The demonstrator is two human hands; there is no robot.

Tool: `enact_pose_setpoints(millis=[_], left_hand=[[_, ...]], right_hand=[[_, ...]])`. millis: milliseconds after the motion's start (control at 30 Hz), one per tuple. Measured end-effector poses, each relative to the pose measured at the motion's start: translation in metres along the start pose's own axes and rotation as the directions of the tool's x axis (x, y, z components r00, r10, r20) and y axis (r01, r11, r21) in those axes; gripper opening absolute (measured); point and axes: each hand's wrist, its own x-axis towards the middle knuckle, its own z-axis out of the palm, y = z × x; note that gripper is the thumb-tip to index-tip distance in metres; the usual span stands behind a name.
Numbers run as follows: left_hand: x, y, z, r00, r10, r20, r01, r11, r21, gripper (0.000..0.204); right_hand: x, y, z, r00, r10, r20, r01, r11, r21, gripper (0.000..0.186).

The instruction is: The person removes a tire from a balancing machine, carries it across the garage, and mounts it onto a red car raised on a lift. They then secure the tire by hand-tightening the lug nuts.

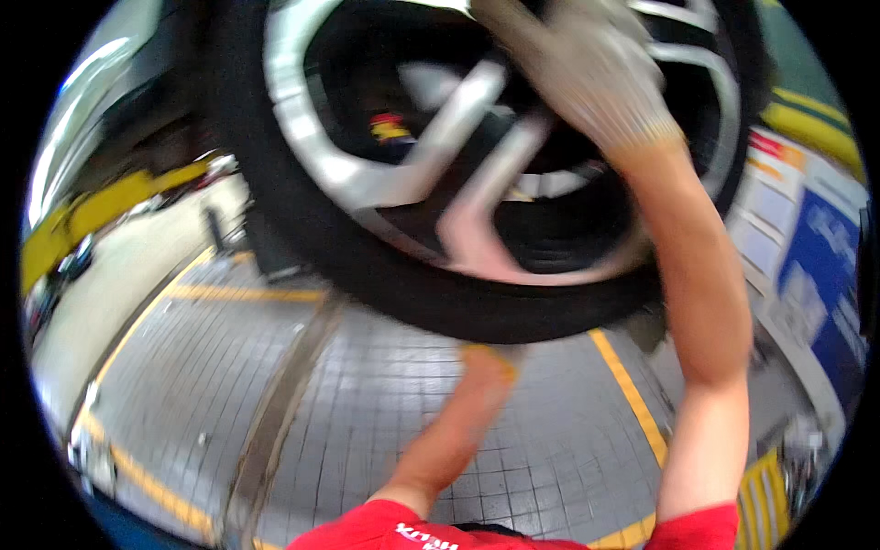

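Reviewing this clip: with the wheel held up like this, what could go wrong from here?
1. Only the gloved right hand shows on the car wheel, up on its spokes; the left hand is hidden behind the tyre, so its grip cannot be checked, and the wheel might slip.
2. The wheel hangs above the tiled floor and over the left forearm; a drop could strike the person.

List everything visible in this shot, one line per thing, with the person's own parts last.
wheel: one, black tyre on a silver spoked rim, raised, filling the upper middle.
floor: one, grey tiles with yellow lines, below the wheel.
poster board: one, blue and white, far right.
left hand: one, hidden behind the tyre's lower edge; bare forearm reaches up to it.
right hand: one, in a grey knit glove, on the rim's upper right.
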Motion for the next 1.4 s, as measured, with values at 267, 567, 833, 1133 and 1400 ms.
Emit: enact_pose_setpoints(millis=[267, 567, 833, 1133, 1400], left_hand=[[-0.027, 0.027, 0.091, 0.928, -0.019, -0.371, -0.078, 0.966, -0.245, 0.053], [-0.082, 0.069, 0.17, 0.997, 0.066, -0.038, -0.035, 0.839, 0.543, 0.06], [-0.107, 0.109, 0.198, 0.993, 0.117, 0.027, -0.118, 0.918, 0.378, 0.063], [-0.135, 0.086, 0.242, 0.994, 0.097, 0.046, -0.107, 0.937, 0.333, 0.07], [-0.17, 0.09, 0.286, 0.865, 0.493, -0.09, -0.356, 0.731, 0.581, 0.078]], right_hand=[[-0.025, -0.013, 0.049, 0.994, 0.097, -0.058, -0.108, 0.961, -0.255, 0.063], [-0.012, -0.018, 0.035, 0.985, 0.163, -0.061, -0.174, 0.934, -0.313, 0.062], [0.016, -0.064, -0.004, 0.955, 0.296, -0.024, -0.297, 0.951, -0.082, 0.056], [0.012, -0.028, -0.014, 0.978, 0.18, -0.104, -0.185, 0.982, -0.042, 0.048], [-0.026, -0.062, -0.053, 0.971, 0.217, 0.096, -0.208, 0.59, 0.78, 0.043]])
